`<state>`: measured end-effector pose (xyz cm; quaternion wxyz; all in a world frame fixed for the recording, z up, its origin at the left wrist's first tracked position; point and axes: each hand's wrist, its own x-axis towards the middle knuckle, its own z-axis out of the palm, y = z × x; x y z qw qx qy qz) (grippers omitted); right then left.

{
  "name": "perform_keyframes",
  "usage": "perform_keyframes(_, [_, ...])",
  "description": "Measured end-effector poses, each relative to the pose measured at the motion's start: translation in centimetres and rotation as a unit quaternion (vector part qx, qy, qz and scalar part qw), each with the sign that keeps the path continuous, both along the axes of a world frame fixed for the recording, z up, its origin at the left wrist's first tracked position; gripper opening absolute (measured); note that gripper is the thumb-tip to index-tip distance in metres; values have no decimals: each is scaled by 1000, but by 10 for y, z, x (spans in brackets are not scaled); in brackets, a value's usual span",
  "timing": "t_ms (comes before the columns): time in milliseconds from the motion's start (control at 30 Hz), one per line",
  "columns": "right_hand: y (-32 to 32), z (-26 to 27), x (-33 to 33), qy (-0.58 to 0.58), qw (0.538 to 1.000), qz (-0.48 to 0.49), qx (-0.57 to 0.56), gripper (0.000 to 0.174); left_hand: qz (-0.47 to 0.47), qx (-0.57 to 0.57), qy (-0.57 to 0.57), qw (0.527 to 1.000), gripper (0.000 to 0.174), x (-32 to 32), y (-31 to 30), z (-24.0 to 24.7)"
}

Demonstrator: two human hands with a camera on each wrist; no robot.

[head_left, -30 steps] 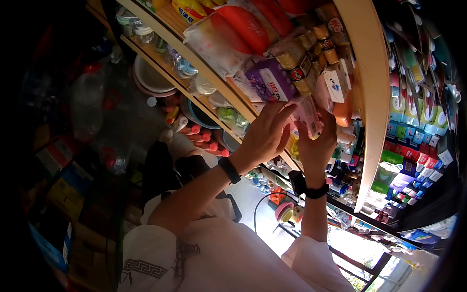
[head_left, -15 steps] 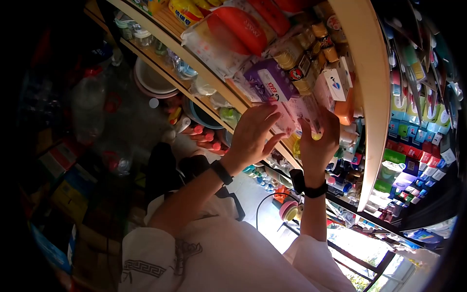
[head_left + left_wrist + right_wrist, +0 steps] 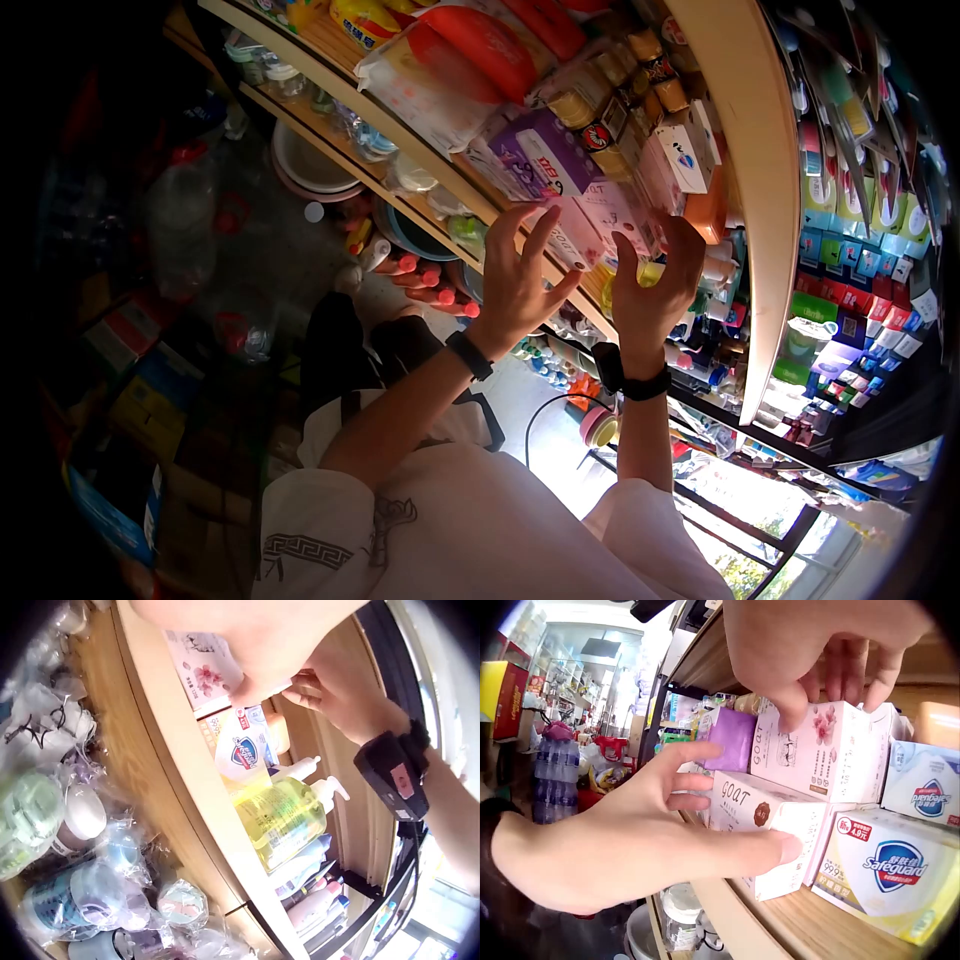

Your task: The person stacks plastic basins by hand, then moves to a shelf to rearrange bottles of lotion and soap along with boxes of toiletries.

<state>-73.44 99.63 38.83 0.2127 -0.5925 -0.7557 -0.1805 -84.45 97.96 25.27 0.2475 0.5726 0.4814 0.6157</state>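
Observation:
Two pink-and-white GOAT soap boxes sit stacked at the shelf's front in the right wrist view. My left hand point(image 3: 520, 285) spans the lower soap box point(image 3: 739, 795), thumb against its near end and fingers at the far end. My right hand point(image 3: 655, 295) straddles the upper soap box point(image 3: 817, 750), its thumb on the front face and fingers bent behind the top edge. A purple box point(image 3: 731, 742) stands right beyond them. On the near side are Safeguard soap boxes, one white and yellow point(image 3: 892, 877). My left hand hides part of the GOAT box in the left wrist view.
A yellow pump bottle point(image 3: 289, 817) and several tubes stand farther along the shelf, behind its front edge point(image 3: 191, 772). A curved upright panel point(image 3: 770, 200) bounds the right side. Plastic-wrapped cups point(image 3: 97, 892) fill the lower shelf. Basins point(image 3: 310, 160) stand on the floor.
My left hand has drawn back and left, its fingers and thumb spreading wider, so more of the soap boxes' faces shows. My right hand has stayed by the box's end, its thumb lower.

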Motion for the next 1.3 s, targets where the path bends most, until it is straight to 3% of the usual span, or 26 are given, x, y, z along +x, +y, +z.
perform_keyframes(67, [-3, 0, 2, -8, 1000, 6, -7, 43, -3, -19, -33, 999, 100, 1, 1, 4])
perform_keyframes(133, [-4, -3, 4, -3, 1000, 7, -8, 32, -5, -36, -24, 999, 101, 0, 0, 7])
perform_keyframes(333, [-9, -3, 3, -12, 999, 41, -8, 27, 6, -37, -21, 999, 105, 4, 3, 2])
perform_keyframes(800, [-11, 1, 7, 43, 998, 37, -20, 26, -29, -22, 3, 999, 108, -3, -3, -4])
perform_keyframes(900, [-29, 2, 10, 23, 997, 64, 31, 26, -56, -36, -40, 997, 110, -11, -9, -5])
perform_keyframes(1000, [-46, 7, 1, 93, 993, 22, -74, 32, -39, 25, -89, 995, 114, -12, -23, -6])
perform_keyframes(1100, [-52, 15, 1, 97, 987, 60, -111, 36, -68, 80, -140, 985, 114, -10, -26, 6])
perform_keyframes(1133, [-54, 23, -1, 126, 980, 64, -142, 48, -56, 116, -158, 979, 108, -7, -26, 12])
perform_keyframes(1233, [-65, 50, -16, 208, 956, 38, -202, 56, -93, 183, -177, 963, 102, -8, -14, 41])
perform_keyframes(1300, [-70, 56, -12, 180, 963, 45, -195, 65, -100, 200, -222, 949, 98, 1, -3, 53])
